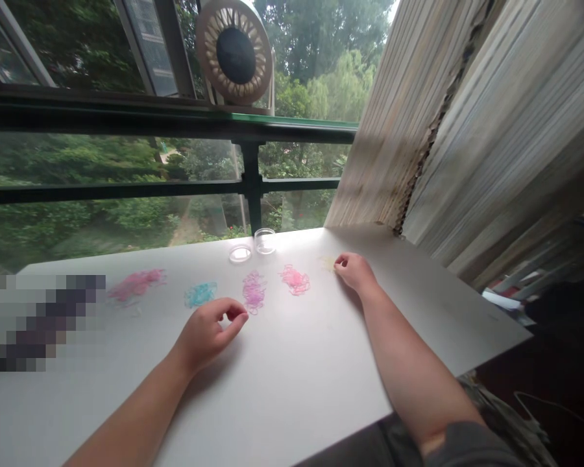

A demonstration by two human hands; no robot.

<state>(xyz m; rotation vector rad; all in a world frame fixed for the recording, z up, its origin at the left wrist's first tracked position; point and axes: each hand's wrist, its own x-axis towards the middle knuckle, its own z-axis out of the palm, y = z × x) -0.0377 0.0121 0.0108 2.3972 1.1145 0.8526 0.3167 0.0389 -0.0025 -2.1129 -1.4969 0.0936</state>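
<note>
My left hand (pixel 211 334) is closed in a pinch just above the table, its fingertips at the near edge of a pile of purple rubber bands (pixel 254 290). Whatever is between those fingers is too small to name. Farther right, my right hand (pixel 356 271) pinches at the edge of a faint pile of pale yellow rubber bands (pixel 328 263); its fingertips hide what they hold, if anything. A pile of pink rubber bands (pixel 295 280) lies between the hands. Blue rubber bands (pixel 200 294) are spread just beyond my left hand.
A larger pink pile (pixel 139 284) lies at the left, beside a pixelated patch. Near the window edge of the white table (pixel 292 376) stand a clear round container (pixel 265 240) and a shallow clear lid (pixel 240 253). A round fan (pixel 235 55) stands above the railing; curtains hang at right.
</note>
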